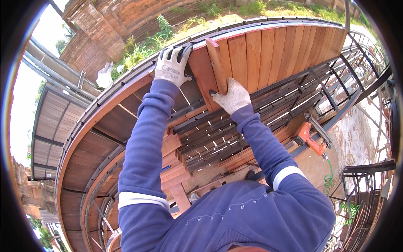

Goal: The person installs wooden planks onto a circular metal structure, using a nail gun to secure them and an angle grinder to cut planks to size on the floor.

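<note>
My gloved left hand (171, 66) curls its fingers over the top rim of the curved frame (264, 22), beside a darker reddish board (198, 73) that lies across the frame. My gloved right hand (231, 96) grips the lower end of a narrow wooden slat (217, 59), thumb toward the reddish board. The slat stands on edge between that board and a fanned row of lighter slats (289, 54) lying along the curve to the right.
An orange nail gun (306, 135) with a green coiled hose rests on metal framework at the right. Stacked wooden boards (172, 155) sit below my hands. A dark-boarded curved section (84, 159) runs down the left. A brick wall (96, 29) and plants stand beyond the rim.
</note>
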The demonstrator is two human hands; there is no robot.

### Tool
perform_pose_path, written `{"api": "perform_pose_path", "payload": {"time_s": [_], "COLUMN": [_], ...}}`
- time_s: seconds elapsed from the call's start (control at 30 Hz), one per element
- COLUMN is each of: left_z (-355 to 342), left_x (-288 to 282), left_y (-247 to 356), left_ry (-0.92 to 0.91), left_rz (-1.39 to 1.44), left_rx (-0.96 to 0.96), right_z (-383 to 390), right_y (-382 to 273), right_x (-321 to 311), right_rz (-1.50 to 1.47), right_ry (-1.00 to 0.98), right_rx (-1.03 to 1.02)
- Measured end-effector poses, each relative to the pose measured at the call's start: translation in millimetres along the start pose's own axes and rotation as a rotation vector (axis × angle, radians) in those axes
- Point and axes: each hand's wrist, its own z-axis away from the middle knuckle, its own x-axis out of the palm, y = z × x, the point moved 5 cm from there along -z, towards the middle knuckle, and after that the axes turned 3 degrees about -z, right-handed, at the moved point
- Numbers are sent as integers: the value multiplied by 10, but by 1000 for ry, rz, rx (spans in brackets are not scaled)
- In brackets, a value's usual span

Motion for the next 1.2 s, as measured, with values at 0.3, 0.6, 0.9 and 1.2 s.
{"api": "perform_pose_path", "payload": {"time_s": [0.3, 0.6, 0.9, 1.2], "left_z": [-47, -15, -29, -49], "left_x": [2, 84, 54, -3], "left_y": [41, 4, 29, 34], "left_ry": [-22, 8, 38, 55], "left_rz": [-34, -14, -25, 9], "left_rx": [-22, -14, -13, 2], "right_z": [689, 1737, 1883, 1880], "right_y": [629, 2189, 2506, 2750], "right_x": [-1672, -2667, -2610, -2595], "right_rz": [41, 923, 919, 1143], "right_ry": [173, -345, -306, -415], "right_rx": [-114, 375, 251, 295]}}
